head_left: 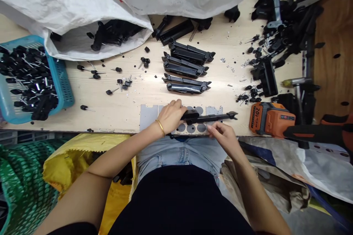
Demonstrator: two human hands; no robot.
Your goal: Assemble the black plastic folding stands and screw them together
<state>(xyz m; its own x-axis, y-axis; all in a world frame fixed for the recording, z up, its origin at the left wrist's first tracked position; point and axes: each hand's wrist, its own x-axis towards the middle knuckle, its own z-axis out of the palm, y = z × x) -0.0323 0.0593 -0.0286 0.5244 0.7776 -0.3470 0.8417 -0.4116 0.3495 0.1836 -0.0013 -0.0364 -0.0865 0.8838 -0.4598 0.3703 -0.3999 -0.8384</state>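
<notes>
Near the table's front edge, my left hand (171,116) is closed around one end of a long black plastic folding bracket (211,118). The bracket's forked tip points right. My right hand (224,134) is just below that forked end, thumb and fingertips drawn together; anything small between them is too hard to see. Under the bracket are grey round pads (191,128) and a flat grey sheet (149,115). Behind my hands, several similar black brackets (187,87) lie side by side in a stack of rows.
At left stands a blue basket (67,88) of black-headed screws, with loose screws (95,73) beside it. White sacks (96,3) of black parts fill the back. On the right are an orange battery pack (271,119), a hammer (298,95) and a pile of black parts (289,36).
</notes>
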